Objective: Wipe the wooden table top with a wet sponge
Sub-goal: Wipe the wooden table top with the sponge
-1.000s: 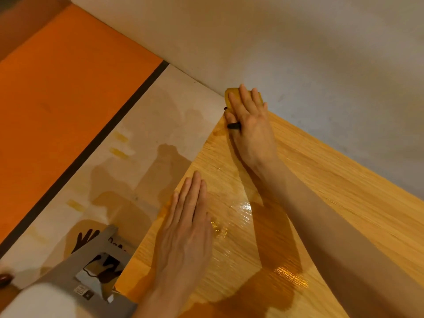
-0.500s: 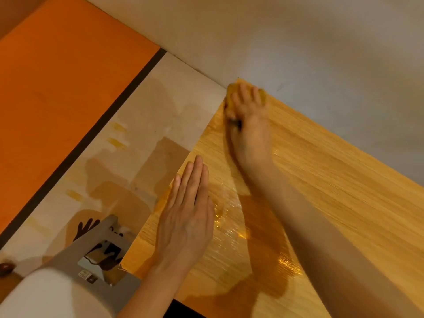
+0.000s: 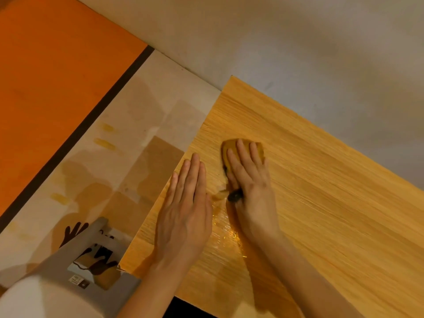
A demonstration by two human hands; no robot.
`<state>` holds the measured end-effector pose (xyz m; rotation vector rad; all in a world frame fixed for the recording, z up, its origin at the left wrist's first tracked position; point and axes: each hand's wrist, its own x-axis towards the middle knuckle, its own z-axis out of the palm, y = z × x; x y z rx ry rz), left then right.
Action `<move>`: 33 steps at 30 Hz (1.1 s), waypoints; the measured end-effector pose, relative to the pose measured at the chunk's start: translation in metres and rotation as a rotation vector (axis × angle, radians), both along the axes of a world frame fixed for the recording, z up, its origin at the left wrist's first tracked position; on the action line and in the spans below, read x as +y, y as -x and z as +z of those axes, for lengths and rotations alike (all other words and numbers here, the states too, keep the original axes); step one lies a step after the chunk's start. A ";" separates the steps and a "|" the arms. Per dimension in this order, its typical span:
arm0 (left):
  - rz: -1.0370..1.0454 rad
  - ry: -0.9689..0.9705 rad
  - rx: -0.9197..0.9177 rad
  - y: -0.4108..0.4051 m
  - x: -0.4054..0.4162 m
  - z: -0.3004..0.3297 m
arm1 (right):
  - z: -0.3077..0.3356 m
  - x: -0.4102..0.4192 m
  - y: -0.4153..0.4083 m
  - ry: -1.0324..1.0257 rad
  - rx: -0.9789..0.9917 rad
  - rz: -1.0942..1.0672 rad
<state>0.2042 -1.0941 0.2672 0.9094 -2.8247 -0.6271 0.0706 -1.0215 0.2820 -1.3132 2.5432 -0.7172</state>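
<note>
A light wooden table top (image 3: pixel 321 203) fills the right half of the head view. My right hand (image 3: pixel 250 187) presses a yellow sponge (image 3: pixel 229 148) flat onto the wood, a short way in from the table's left edge; only the sponge's far end shows past my fingers. A dark ring sits on that hand's thumb. My left hand (image 3: pixel 185 212) lies flat on the table beside it, fingers straight and together, holding nothing. A wet, shiny streak (image 3: pixel 227 228) runs between the two hands.
A pale wall (image 3: pixel 298 53) borders the table's far edge. Left of the table lies beige floor (image 3: pixel 128 157) with a dark strip and an orange area (image 3: pixel 57 88). A grey printed garment (image 3: pixel 91 267) is at the lower left.
My right hand has drawn the sponge from the table's far left corner back toward me along the wood. The left hand stays flat in the same place.
</note>
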 end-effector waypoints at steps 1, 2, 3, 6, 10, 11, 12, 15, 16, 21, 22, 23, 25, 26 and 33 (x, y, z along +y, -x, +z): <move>0.000 0.002 -0.003 0.000 0.000 0.000 | 0.000 0.011 -0.003 -0.019 0.008 0.061; 0.002 0.001 -0.008 0.001 -0.001 0.001 | 0.001 0.009 0.010 -0.032 0.026 0.100; 0.003 -0.003 -0.012 0.001 -0.001 0.001 | 0.001 -0.002 0.035 -0.053 0.054 0.076; 0.019 -0.009 -0.007 0.002 0.000 0.000 | -0.002 -0.042 0.113 -0.071 0.022 -0.202; 0.019 -0.006 -0.024 0.001 0.000 0.000 | -0.006 -0.015 0.067 0.020 0.001 -0.274; 0.023 -0.004 -0.030 0.001 0.000 -0.001 | -0.004 0.006 0.037 0.026 0.010 -0.215; 0.025 -0.003 -0.033 0.001 0.000 -0.001 | 0.000 0.027 0.009 0.016 0.008 -0.130; 0.031 -0.017 0.003 0.003 0.000 -0.001 | 0.002 0.053 0.014 -0.034 0.017 0.117; 0.038 -0.024 0.019 0.003 0.000 -0.001 | 0.001 0.044 0.041 -0.041 0.036 0.119; 0.093 -0.014 0.036 0.006 0.004 0.002 | -0.006 -0.002 0.128 0.033 -0.026 -0.254; 0.096 -0.007 0.020 0.005 0.003 0.002 | -0.008 0.002 0.108 0.045 -0.048 -0.254; 0.098 0.000 0.008 0.006 0.002 0.002 | -0.010 0.012 0.083 0.049 -0.049 -0.180; 0.104 -0.003 0.008 0.006 0.002 0.004 | -0.007 0.035 0.044 0.051 -0.028 0.090; 0.104 -0.001 0.011 0.007 0.004 0.005 | -0.006 0.040 0.045 0.035 -0.008 0.212; 0.324 0.103 0.115 -0.009 0.020 0.004 | -0.007 -0.047 0.131 0.069 -0.021 0.040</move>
